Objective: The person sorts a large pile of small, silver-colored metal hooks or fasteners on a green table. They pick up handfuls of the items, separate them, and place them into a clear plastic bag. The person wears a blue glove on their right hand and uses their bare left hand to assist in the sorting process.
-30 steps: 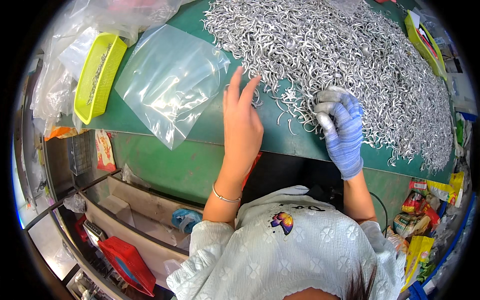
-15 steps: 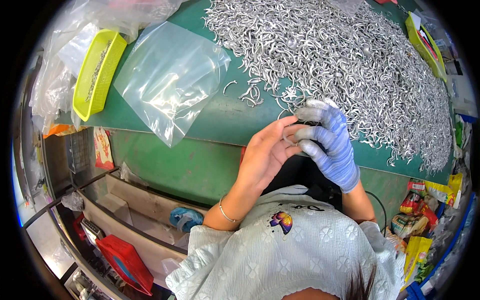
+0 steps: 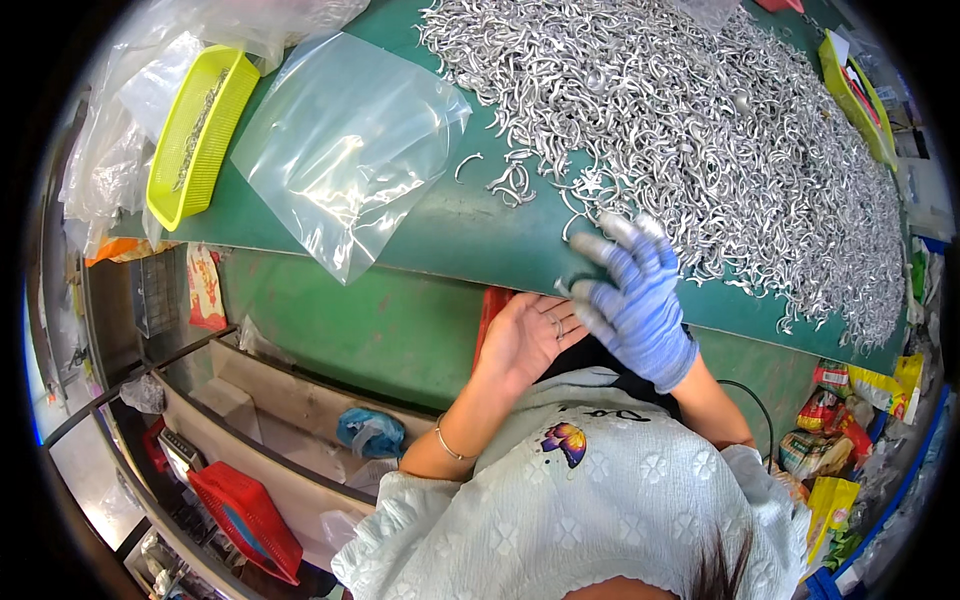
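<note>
My left hand [image 3: 528, 338], bare with a ring and a bracelet, lies palm up at the front edge of the green table [image 3: 470, 240]. Its fingers are stretched out and I see nothing in the palm. Just right of it, my right hand [image 3: 640, 305] wears a blue-and-grey striped glove, fingers apart over the table edge. A small blurred metal bit shows by its fingertips; whether they touch it I cannot tell. Beyond this hand spreads a large heap of small curved silver metal pieces [image 3: 680, 130]. Several loose curved pieces [image 3: 513, 184] lie left of the heap.
A clear plastic bag [image 3: 350, 150] lies flat left of the heap. Farther left stands a yellow-green basket [image 3: 205, 135] with a few metal pieces; another yellow basket [image 3: 858, 100] is at the far right. Below the table are a shelf with a red basket [image 3: 245, 520] and colourful packets [image 3: 825, 440].
My hands, close together before with fingertips meeting around a curved piece, have parted. The left has dropped nearer my body with its palm opened; the right's fingers have spread.
</note>
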Action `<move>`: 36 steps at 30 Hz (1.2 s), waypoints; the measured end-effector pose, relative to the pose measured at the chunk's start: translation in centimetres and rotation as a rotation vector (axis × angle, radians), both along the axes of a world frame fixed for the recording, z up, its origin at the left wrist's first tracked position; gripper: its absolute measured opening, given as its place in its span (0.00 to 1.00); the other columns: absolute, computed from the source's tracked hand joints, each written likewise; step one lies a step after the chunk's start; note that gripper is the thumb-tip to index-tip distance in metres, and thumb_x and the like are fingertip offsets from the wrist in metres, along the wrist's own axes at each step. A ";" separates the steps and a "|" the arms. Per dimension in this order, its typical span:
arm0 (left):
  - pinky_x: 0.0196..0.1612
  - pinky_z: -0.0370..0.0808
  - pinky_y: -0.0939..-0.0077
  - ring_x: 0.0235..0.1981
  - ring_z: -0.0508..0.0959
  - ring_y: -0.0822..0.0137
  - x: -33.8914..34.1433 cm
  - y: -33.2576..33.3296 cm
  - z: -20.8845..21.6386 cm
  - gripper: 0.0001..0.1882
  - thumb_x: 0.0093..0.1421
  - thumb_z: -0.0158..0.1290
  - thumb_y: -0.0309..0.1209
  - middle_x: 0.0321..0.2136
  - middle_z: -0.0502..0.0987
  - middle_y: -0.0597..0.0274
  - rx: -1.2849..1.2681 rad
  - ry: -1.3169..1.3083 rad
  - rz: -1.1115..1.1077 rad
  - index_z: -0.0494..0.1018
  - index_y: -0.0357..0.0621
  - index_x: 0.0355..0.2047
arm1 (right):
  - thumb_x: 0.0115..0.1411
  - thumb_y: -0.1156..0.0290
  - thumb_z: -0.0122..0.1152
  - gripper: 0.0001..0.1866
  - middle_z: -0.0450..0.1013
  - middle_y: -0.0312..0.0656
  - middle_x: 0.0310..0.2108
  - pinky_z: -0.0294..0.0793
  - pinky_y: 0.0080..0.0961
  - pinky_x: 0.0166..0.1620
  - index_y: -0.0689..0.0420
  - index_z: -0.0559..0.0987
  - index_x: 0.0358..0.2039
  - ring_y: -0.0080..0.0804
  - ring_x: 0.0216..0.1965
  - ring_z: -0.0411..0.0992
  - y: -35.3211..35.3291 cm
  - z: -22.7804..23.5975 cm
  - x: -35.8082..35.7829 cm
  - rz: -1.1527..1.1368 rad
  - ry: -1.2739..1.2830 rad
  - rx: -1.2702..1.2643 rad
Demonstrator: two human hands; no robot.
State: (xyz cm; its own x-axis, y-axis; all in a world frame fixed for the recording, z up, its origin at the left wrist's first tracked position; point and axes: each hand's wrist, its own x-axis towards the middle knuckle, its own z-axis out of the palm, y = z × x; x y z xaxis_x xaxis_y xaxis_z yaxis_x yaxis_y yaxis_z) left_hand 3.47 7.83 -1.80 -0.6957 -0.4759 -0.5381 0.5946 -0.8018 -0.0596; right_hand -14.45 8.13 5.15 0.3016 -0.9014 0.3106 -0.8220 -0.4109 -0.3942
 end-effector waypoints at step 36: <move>0.60 0.64 0.45 0.52 0.73 0.43 1.7 -1.3 -2.0 0.31 0.67 0.29 0.45 0.50 0.73 0.38 0.034 0.396 -0.017 0.68 0.25 0.50 | 0.60 0.45 0.49 0.35 0.63 0.53 0.60 0.44 0.54 0.68 0.64 0.67 0.56 0.50 0.64 0.58 -2.2 -1.7 2.8 0.027 0.168 0.040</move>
State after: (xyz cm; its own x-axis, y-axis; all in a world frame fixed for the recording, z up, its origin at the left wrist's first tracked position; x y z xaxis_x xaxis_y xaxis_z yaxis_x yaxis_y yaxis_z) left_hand 5.13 6.53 -3.75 -0.8605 -0.4485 -0.2416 0.5063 -0.8051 -0.3088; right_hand -11.68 5.88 3.44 0.3706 -0.9029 0.2179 -0.8667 -0.4205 -0.2684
